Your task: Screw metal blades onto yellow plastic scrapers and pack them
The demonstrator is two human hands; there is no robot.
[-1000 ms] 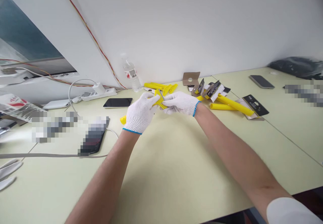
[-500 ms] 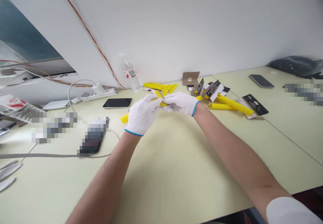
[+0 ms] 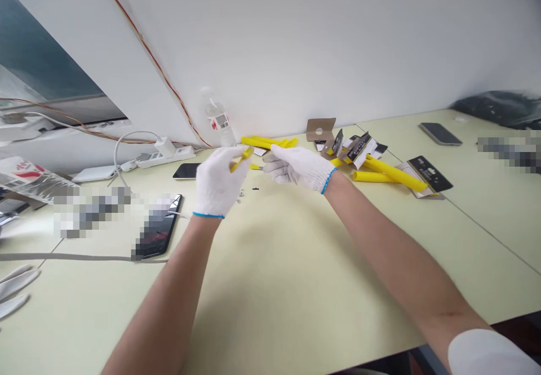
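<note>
My left hand [image 3: 220, 181], in a white knit glove with a blue cuff, is closed on a small yellow plastic part [image 3: 242, 160] that stands out past its thumb and fingers. My right hand [image 3: 298, 168], gloved the same way, is apart from the left one. Its fingers are loosely stretched with nothing visible between them. Between the hands shows a small yellow piece with a grey end [image 3: 257, 167], close to the right fingertips; whether they touch is unclear. Below it on the table are several tiny metal parts [image 3: 240, 193] and a small dark piece [image 3: 256, 188].
Yellow tube-like parts [image 3: 266, 142] lie along the wall beside a water bottle [image 3: 220, 121]. To the right are yellow tubes [image 3: 395, 172] and black-and-white cards [image 3: 429, 173]. Phones [image 3: 186, 171], a power strip [image 3: 169, 156] and a cable [image 3: 84, 258] are at left.
My hands have come apart. The left hand moved left with a yellow part, and the right fingers loosened. Tiny metal parts on the table, hidden before, now show.
</note>
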